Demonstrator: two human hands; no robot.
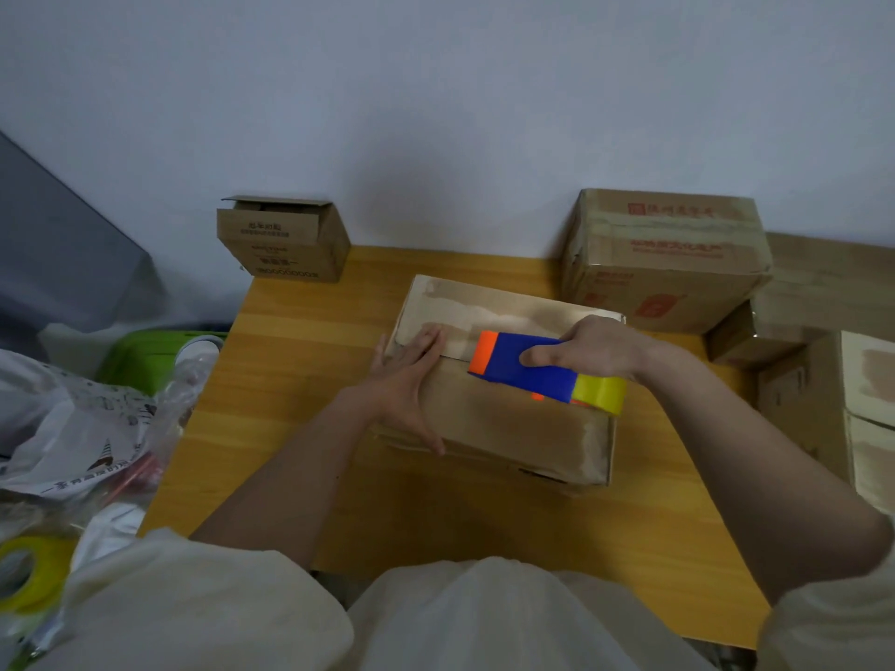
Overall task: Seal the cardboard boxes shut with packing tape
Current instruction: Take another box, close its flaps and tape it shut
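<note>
**Tape gun on the seam, flat hand bracing the box**

While the left hand [409,375] lay flat with straight fingers on the left end of the box [503,385], pressing its flaps down, the right hand [588,348] gripped the blue tape gun [528,365] on the box top. That box sat near the middle of the table [300,341], its centre seam running left to right under the gun. The gun's orange front pointed toward the left hand, and the yellow tape roll [600,393] rode at its rear, near the box's right end.

Judging from this, the tape could wander off the seam if the gun were drawn at a slant, leaving the flaps only partly caught. The flaps might spring up if the flat hand lifted too soon. The left fingers also lay in the gun's path and could be taped over or nicked by its cutter.

At far left lay plastic bags [72,428], a green bin [145,353] and a spare yellow roll [24,573]. A small open box [283,242] stood at the table's back left corner. The table was orange-brown wood grain against a plain pale wall [436,113]. To the right sat a large printed box [666,259], with further boxes stacked beyond it.
</note>
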